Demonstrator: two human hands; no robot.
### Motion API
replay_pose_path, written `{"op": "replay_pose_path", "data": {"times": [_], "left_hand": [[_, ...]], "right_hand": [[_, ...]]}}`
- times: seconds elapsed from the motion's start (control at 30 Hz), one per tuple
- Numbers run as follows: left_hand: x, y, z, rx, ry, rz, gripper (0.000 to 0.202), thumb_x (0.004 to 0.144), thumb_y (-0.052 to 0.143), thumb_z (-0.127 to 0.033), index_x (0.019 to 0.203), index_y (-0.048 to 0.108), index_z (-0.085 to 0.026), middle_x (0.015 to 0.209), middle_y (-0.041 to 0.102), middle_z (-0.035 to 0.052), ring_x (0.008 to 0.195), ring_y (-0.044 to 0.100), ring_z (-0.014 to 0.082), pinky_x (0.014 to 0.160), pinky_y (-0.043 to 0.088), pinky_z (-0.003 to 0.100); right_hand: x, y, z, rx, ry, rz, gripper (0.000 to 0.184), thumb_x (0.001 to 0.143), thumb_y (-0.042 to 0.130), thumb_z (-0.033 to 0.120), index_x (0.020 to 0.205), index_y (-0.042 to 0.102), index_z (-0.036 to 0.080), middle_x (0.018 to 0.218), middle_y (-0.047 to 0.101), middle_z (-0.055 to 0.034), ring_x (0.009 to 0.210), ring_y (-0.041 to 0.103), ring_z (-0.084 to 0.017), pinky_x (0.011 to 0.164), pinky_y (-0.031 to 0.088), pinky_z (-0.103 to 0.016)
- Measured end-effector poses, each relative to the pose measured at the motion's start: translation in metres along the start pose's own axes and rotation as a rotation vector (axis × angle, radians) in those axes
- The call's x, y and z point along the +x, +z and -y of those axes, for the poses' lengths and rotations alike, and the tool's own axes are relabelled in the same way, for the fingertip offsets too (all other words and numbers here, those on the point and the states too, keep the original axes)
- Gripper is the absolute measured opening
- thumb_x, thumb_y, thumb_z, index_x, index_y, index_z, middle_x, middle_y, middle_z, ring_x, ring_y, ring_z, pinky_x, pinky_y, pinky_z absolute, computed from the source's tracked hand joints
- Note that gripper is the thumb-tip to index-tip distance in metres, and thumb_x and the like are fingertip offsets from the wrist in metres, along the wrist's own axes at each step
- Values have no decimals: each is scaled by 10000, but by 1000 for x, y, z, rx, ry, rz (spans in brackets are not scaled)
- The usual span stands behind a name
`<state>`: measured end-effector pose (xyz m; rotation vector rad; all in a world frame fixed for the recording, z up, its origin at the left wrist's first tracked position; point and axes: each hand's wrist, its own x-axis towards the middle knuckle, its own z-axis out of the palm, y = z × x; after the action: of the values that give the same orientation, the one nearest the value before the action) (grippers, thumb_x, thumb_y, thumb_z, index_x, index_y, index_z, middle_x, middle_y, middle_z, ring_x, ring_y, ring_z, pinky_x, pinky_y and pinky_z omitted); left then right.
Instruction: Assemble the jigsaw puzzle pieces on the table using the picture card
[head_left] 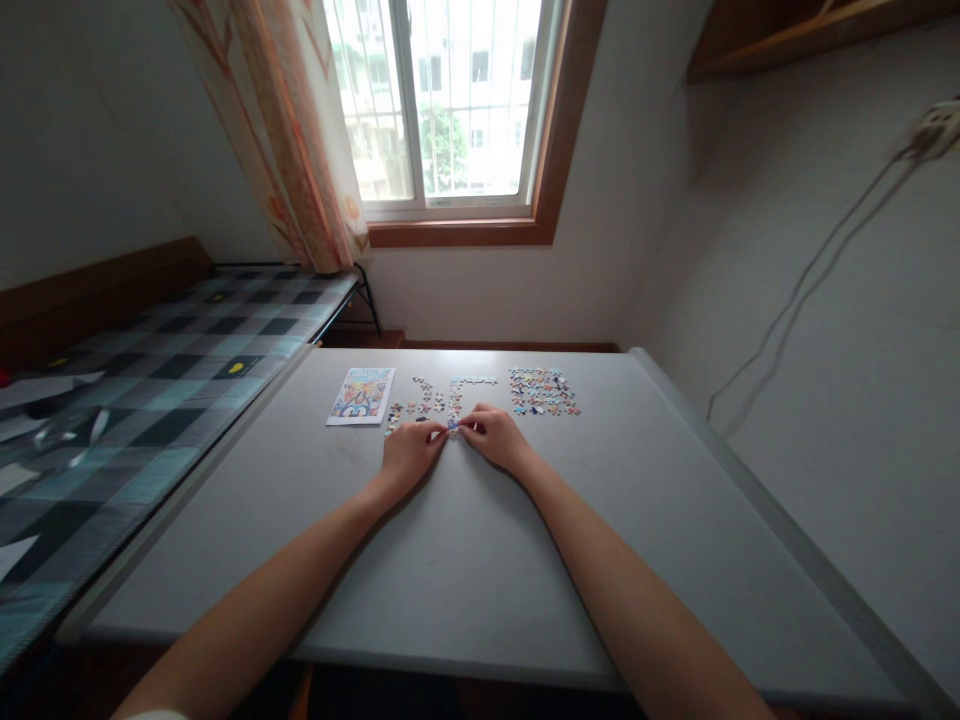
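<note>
My left hand (412,447) and my right hand (495,436) meet at the near end of a joined strip of jigsaw pieces (455,393). Thumb and forefinger of each hand pinch at a small bluish jigsaw piece (453,426) between them. That strip runs away from me and bends right along its far end, forming a corner. Loose jigsaw pieces (424,407) lie to its left, some partly behind my left hand. A larger group of loose pieces (541,391) is spread in rows to the right of my right hand.
A printed picture sheet (361,396) lies at the left of the grey table (450,560). Beyond the table's left edge stands a bed with a checked cover (225,320), holding papers. A window (450,100) with a curtain (277,130) is ahead; a cable (795,290) hangs on the right wall.
</note>
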<state>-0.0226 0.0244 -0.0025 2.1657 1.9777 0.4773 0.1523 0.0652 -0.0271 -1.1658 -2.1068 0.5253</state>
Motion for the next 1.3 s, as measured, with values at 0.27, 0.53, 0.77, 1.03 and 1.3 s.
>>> {"op": "replay_pose_path", "data": {"times": [0.27,0.53,0.77,1.03,1.3], "left_hand": [[2,2,1,16,-2,-26,311,857,461,-447,959,710,-291,824,708,26,745,617,173,629,372,243],[1,-2,-3,70,4,-1,330,871,433,-442,976,703,-285,844,708,40,767,626,182,659,391,257],[1,-2,-2,96,13,16,366,870,417,-485,992,703,-292,857,709,46,775,625,187,681,403,256],[1,-1,0,98,21,9,359,869,417,-471,1001,703,-298,844,709,45,779,626,190,685,403,263],[1,-1,0,86,14,25,355,868,424,-467,1019,699,-301,854,710,44,791,623,184,702,404,259]], "right_hand": [[-1,0,2,-17,8,1,128,793,632,293,824,713,199,757,592,-7,653,535,-94,659,410,-214],[-1,0,4,-95,6,7,125,803,624,305,829,706,214,776,584,-3,648,528,-94,666,399,-220],[-1,0,8,-188,-35,15,160,845,581,324,846,703,221,817,587,-19,708,541,-112,697,393,-229],[-1,-2,10,-176,-24,24,151,837,589,300,861,711,216,794,574,-23,718,539,-122,717,400,-236],[-2,-2,9,-183,-48,24,141,835,585,269,873,716,236,807,592,-20,734,545,-124,720,402,-234]]}}
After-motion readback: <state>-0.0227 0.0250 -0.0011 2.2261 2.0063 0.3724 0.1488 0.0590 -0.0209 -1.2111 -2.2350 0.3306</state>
